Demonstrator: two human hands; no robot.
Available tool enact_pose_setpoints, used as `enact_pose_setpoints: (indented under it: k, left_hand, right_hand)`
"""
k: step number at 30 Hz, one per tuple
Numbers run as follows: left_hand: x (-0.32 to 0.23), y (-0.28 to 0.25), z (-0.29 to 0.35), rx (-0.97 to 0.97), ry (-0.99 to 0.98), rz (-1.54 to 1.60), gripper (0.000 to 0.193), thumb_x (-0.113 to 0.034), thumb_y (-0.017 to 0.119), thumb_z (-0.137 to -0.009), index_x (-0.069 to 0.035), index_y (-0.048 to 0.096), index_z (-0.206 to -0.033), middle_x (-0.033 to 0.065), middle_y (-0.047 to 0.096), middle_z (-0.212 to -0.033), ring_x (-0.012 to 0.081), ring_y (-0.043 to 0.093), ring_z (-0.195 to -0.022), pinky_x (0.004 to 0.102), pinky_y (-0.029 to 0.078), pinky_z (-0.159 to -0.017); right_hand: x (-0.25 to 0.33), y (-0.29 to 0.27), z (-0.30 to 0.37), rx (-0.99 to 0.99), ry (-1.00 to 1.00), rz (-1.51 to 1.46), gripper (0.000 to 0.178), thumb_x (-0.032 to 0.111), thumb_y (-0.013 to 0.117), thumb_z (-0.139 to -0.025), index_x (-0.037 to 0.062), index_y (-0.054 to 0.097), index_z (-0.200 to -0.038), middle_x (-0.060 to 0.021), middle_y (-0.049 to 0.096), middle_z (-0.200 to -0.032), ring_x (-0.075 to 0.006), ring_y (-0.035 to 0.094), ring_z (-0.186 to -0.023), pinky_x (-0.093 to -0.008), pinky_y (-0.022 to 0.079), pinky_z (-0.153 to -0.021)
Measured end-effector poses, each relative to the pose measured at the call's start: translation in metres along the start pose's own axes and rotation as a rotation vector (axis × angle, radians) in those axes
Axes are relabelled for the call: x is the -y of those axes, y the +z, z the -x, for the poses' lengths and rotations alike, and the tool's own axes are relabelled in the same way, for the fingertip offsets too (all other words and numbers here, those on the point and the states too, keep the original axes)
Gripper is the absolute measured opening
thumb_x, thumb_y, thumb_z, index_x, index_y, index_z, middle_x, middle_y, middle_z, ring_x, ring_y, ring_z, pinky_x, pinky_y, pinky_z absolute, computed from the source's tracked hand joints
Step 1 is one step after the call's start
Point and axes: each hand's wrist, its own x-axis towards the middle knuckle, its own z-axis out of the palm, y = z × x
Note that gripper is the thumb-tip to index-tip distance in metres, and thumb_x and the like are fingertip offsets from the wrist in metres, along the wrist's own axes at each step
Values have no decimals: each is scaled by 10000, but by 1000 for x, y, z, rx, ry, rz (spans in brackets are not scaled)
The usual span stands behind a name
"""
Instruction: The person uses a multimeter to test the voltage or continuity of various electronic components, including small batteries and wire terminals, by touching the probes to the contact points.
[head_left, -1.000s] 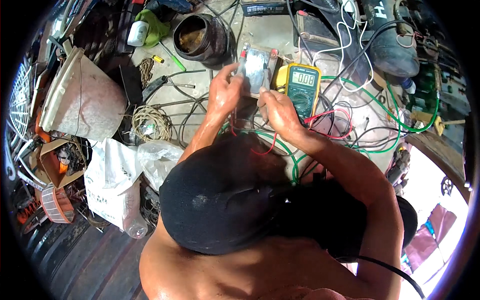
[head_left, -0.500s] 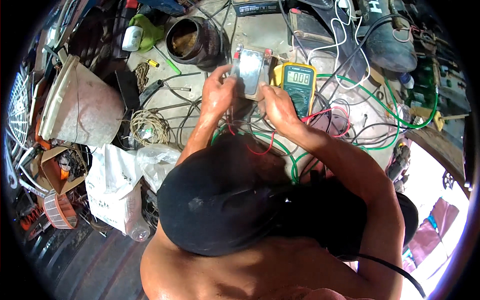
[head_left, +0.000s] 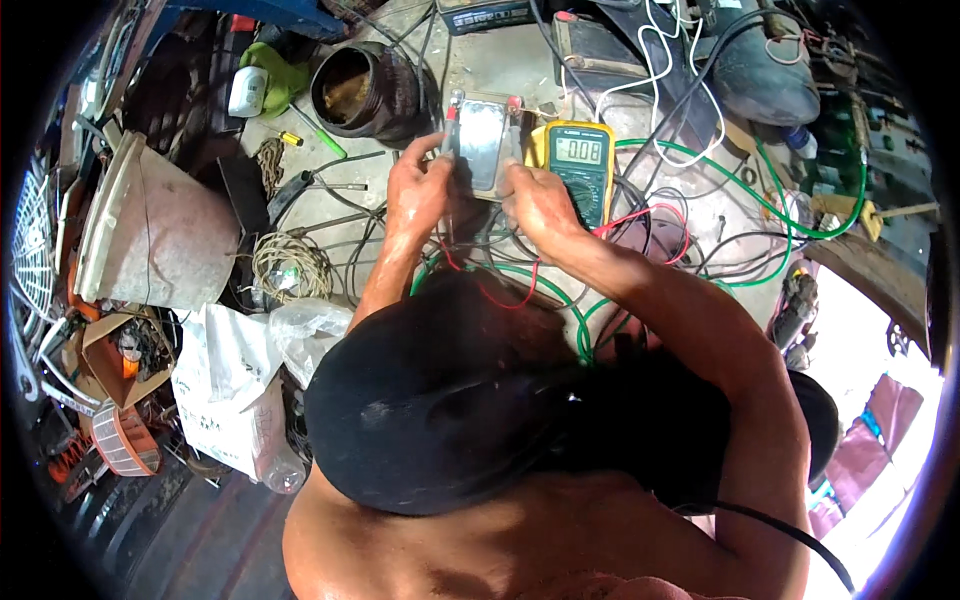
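Observation:
A small box-shaped battery (head_left: 482, 147) with a shiny grey top stands on the floor, a terminal at each far corner. Beside its left edge, my left hand (head_left: 418, 190) is closed around a slim test probe (head_left: 449, 138) pointing at the left terminal. My right hand (head_left: 540, 205) grips another test probe (head_left: 515, 140) along the right edge, its far end by the red-marked right terminal. Whether the tips touch metal is too small to tell. Right of the battery lies a yellow multimeter (head_left: 584, 168) with its display lit. A thin red lead (head_left: 515, 303) loops below my hands.
Behind and left stands a dark round pot (head_left: 372, 90). Green cable (head_left: 700, 150), black cables and a white cord (head_left: 655, 95) cross the floor. A large pale bucket (head_left: 155, 225), coiled rope (head_left: 290, 265) and white bag (head_left: 225, 390) stand left. Black cloth (head_left: 430, 400) hides part of my left forearm.
The whole scene has shifted slightly left in the view. Both hands keep their hold on the probes beside the battery.

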Motion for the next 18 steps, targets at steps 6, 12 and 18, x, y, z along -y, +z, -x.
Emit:
enact_pose_setpoints:
  k: [6,12,18]
  left_hand:
    - [8,-6,-4,-18,51,-67,352,-122,627,-975,9,631,-1302,14,629,-758,85,546,-621,260,440,-530]
    - [1,0,-1,-34,60,-100,356,-129,625,-970,9,632,-1298,19,633,-758,85,544,-638,264,437,-547]
    - [1,-1,0,-54,100,-197,369,-136,632,-963,12,628,-1300,10,623,-717,81,535,-619,268,428,-542]
  right_hand:
    - [19,4,6,32,160,-7,466,418,514,-995,-24,637,-913,-96,591,-725,-194,519,-598,-350,431,-558]
    - [18,1,5,71,188,-51,478,432,480,-1033,-8,641,-937,-52,569,-708,-161,507,-580,-317,413,-523]
    - [15,1,1,107,206,-45,536,478,438,-1046,-6,645,-939,-45,569,-715,-151,511,-582,-309,402,-517]
